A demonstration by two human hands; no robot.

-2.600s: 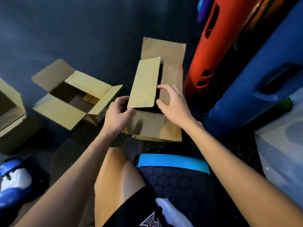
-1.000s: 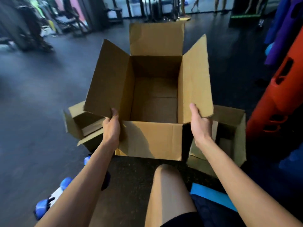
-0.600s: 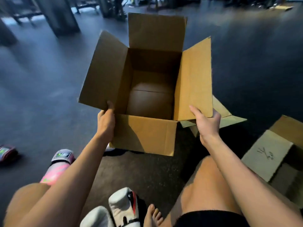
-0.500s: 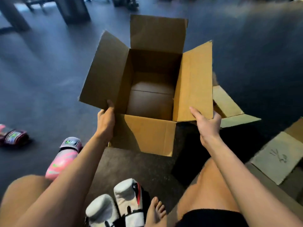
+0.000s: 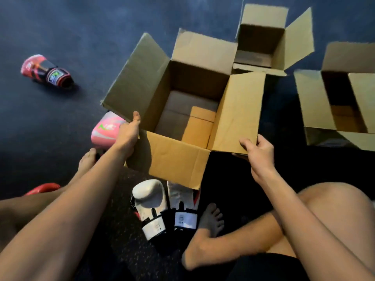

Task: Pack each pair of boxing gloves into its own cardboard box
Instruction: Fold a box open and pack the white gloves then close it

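Observation:
An open, empty cardboard box (image 5: 172, 159) is in front of me, flaps spread. My left hand (image 5: 127, 132) grips its near-left corner, thumb on the left flap. My right hand (image 5: 257, 151) pinches the lower edge of the right flap. A pair of white gloves (image 5: 150, 201) lies on the floor just below the box, between my legs. One pink glove (image 5: 103, 128) lies behind my left hand, partly hidden. Another pink glove (image 5: 46, 72) lies apart at the far left.
Two more open cardboard boxes stand behind and to the right: one at the back (image 5: 261, 39), one at the right edge (image 5: 312, 106). A red glove (image 5: 42, 188) peeks out past my left leg. My bare feet and legs frame the dark floor.
I have turned left and brought the box down in front of me, close to the white gloves. Both hands keep their hold on its flaps.

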